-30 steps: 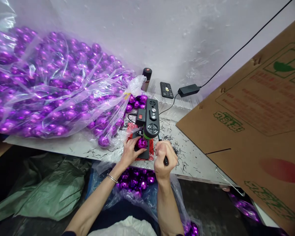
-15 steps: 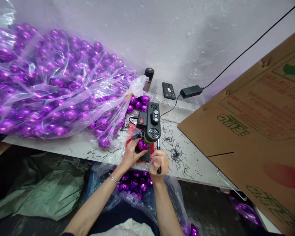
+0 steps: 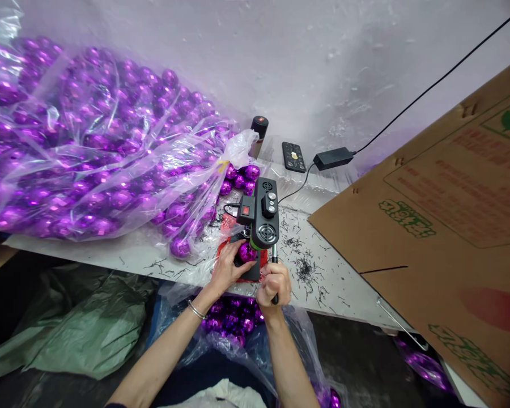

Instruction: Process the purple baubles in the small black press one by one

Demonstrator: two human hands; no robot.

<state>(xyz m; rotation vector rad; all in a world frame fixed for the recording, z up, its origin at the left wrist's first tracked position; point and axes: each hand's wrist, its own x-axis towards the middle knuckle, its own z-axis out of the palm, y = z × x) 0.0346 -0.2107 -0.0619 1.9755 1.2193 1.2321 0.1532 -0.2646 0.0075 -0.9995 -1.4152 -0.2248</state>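
Note:
A small black bench drill press (image 3: 265, 214) with a red switch stands on the white table. Under its head sits a shiny purple ball ornament (image 3: 247, 253), gripped between the thumb and fingers of my left hand (image 3: 226, 268). My right hand (image 3: 274, 285) is wrapped round the machine's black-tipped lever handle (image 3: 275, 259), just right of the base. The machine's head hides the top of the ball. A red sheet (image 3: 263, 259) shows beneath the base.
A large clear bag of purple balls (image 3: 110, 153) fills the left; loose balls (image 3: 238, 181) lie by its tied neck. Black shavings (image 3: 305, 267) litter the table. A cardboard box (image 3: 433, 238) stands right. Behind are a phone (image 3: 293, 157), power adapter (image 3: 334, 158) and dark cylinder (image 3: 259, 129). More balls (image 3: 233, 320) lie below the table edge.
The view has shifted very slightly. Both hands keep the same places, the left at the ball and the right on the lever.

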